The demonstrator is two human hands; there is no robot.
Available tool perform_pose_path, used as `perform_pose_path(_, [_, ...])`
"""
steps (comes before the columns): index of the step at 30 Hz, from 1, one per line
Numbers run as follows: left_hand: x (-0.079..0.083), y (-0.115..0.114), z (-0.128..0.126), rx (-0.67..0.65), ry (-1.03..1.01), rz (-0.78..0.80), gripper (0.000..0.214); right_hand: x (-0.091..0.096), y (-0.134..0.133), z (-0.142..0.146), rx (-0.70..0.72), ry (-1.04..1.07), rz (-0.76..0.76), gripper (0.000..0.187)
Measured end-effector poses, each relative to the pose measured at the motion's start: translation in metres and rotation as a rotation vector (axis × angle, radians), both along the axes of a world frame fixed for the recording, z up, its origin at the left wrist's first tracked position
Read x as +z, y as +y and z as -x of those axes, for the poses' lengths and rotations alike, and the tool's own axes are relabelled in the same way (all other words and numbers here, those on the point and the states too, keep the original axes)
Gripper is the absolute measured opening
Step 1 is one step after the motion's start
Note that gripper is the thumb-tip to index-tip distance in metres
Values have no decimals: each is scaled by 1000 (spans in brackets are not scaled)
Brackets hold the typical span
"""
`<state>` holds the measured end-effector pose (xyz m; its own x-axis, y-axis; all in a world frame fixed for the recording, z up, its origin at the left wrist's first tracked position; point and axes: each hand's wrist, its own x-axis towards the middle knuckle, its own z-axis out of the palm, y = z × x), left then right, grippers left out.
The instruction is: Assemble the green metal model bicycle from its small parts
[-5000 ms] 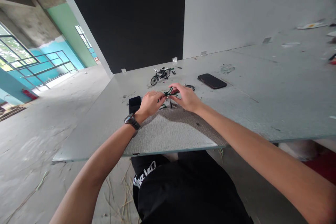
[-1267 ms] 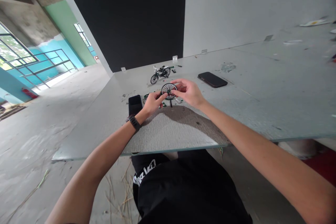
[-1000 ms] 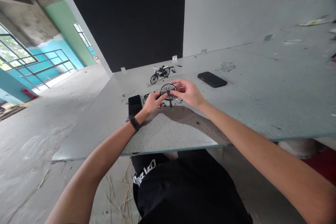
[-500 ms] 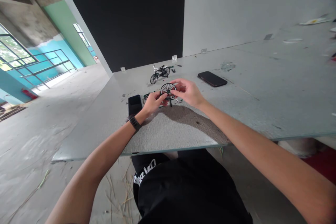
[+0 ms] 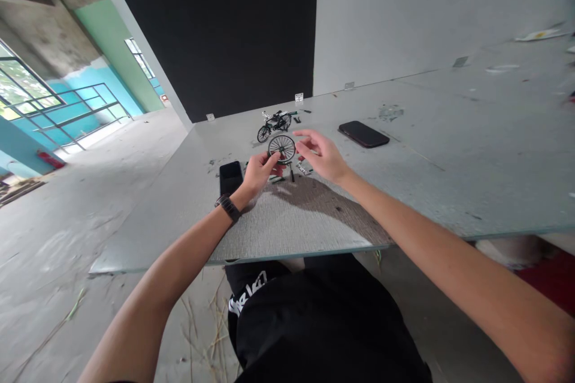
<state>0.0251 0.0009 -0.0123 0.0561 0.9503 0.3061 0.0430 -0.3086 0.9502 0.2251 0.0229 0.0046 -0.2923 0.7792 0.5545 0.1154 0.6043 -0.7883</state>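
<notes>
A small spoked toy bicycle wheel (image 5: pixel 282 148) with a dark tyre is pinched at its lower edge by my left hand (image 5: pixel 261 172), which wears a black watch. Just right of the wheel is my right hand (image 5: pixel 322 155), its index finger stretched out and the thumb apart from it; I see nothing held there. Below the hands lie small parts, among them silvery handlebars (image 5: pixel 304 168) and a thin dark piece (image 5: pixel 291 173). Beyond them stands a black model bicycle (image 5: pixel 274 124) on two wheels.
A dark phone (image 5: pixel 230 177) lies beside my left wrist, and another phone (image 5: pixel 363 134) rests farther right. Small dark pieces (image 5: pixel 297 120) lie by the model bicycle. A black panel (image 5: pixel 233 36) rises behind the grey table (image 5: pixel 431 191), whose front edge is near my body.
My right hand has let go of the wheel and come slightly away from it. The wheel has moved a little left and up in my left hand.
</notes>
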Motion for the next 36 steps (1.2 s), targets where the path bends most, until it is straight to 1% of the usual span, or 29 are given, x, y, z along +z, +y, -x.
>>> perform_pose_path(2, [2, 2, 3, 107, -54, -25, 35, -4, 3, -1, -98, -99, -70, 41])
perform_pose_path(4, [4, 4, 6, 182, -100, -45, 34, -9, 5, -1, -121, -283, -150, 34])
perform_pose_path(7, [4, 5, 8, 228, -126, -47, 35, -16, 6, 2, -35, -563, -262, 28])
perform_pose_path(9, [3, 5, 8, 233, -124, -35, 36, -19, 3, 7, 10, -687, -309, 31])
perform_pose_path(11, [3, 5, 8, 233, -117, -26, 37, -21, -2, 12, 52, -775, -346, 35])
perform_pose_path(14, [2, 5, 8, 232, -98, -19, 38, -21, -8, 18, 101, -842, -376, 33])
perform_pose_path(17, [2, 5, 9, 237, -86, -8, 38, -18, -9, 20, 106, -827, -361, 31])
perform_pose_path(20, [2, 5, 10, 230, -88, -1, 38, -10, -1, 10, 69, -779, -320, 29])
perform_pose_path(22, [1, 5, 10, 223, -88, 4, 38, -3, 8, -4, 2, -774, -284, 26])
perform_pose_path(24, [0, 6, 11, 210, -83, 4, 38, 2, 20, -24, -125, -801, -232, 25])
perform_pose_path(27, [-1, 6, 11, 181, -76, 2, 39, 4, 35, -54, -279, -928, -136, 18])
perform_pose_path(30, [-1, 5, 11, 162, -73, 14, 39, 2, 43, -70, -365, -1050, 2, 16])
perform_pose_path(32, [0, 5, 10, 161, -70, 27, 39, 0, 45, -71, -372, -1092, 28, 17])
perform_pose_path(36, [1, 4, 10, 165, -64, 39, 37, -2, 42, -62, -314, -1128, 5, 19])
